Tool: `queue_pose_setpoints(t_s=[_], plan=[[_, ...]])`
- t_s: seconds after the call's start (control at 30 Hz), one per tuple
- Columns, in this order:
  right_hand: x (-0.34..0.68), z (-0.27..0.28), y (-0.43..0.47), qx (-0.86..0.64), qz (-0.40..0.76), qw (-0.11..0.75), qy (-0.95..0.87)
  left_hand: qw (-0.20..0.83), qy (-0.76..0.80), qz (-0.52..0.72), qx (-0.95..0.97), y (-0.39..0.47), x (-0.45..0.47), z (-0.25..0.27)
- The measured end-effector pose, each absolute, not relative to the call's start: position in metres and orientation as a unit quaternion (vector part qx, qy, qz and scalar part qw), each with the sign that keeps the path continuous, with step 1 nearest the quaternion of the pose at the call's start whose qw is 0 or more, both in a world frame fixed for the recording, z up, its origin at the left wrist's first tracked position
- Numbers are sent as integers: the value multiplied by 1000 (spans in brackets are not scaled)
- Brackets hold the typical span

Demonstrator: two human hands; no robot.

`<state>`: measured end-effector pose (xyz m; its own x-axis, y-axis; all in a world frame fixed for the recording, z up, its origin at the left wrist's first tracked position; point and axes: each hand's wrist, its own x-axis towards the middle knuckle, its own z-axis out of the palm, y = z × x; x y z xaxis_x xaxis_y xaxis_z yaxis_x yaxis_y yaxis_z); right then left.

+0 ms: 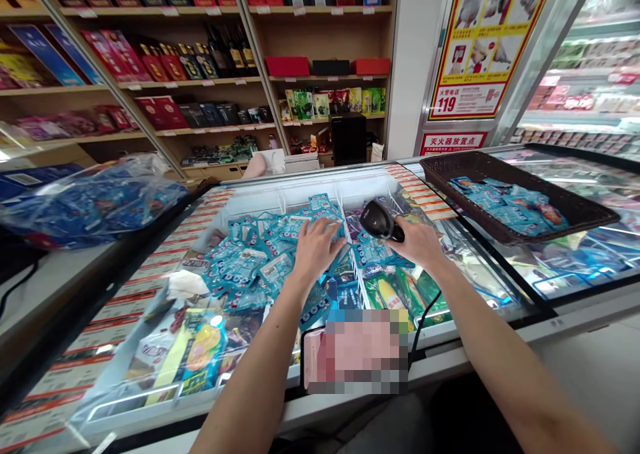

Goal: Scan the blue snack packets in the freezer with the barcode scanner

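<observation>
My right hand point(419, 242) grips a black barcode scanner point(377, 221) by its handle, its head tilted toward the left. A cable point(425, 317) hangs below that hand. My left hand point(316, 249) is over a pile of small blue snack packets point(245, 264), fingers apart and slightly bent; I see nothing held in it. The packets are heaped on the glass top of a chest freezer point(125, 357), and some lie under the scanner. Whether the left fingertips touch a packet, I cannot tell.
A brown basket point(520, 224) with more blue packets stands at the right. On the left lies a clear bag point(95, 201) full of blue packets. A phone with a blurred screen point(355, 354) sits at the front edge. Behind are stocked shelves point(200, 81).
</observation>
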<state>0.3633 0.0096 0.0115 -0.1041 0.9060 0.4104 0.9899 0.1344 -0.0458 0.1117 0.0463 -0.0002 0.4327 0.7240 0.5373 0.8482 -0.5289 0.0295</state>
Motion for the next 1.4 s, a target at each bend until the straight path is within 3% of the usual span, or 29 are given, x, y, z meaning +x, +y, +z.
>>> queue_pose_setpoints(t_s=[0.13,0.43,0.67,0.87,1.4], plan=[[365,11,10,-662,-123,171,-719,117,-454,-192,-862,50,111,-14],[366,15,9,-678,-124,174,-704,57,-433,-257,-862,56,115,-16],[365,17,8,-679,-116,182,-702,-33,-374,-240,-895,43,143,-16],[365,15,9,-676,-117,186,-704,-33,-364,-225,-903,43,146,-19],[363,11,8,-618,-128,200,-749,-184,-501,-485,-693,68,121,-25]])
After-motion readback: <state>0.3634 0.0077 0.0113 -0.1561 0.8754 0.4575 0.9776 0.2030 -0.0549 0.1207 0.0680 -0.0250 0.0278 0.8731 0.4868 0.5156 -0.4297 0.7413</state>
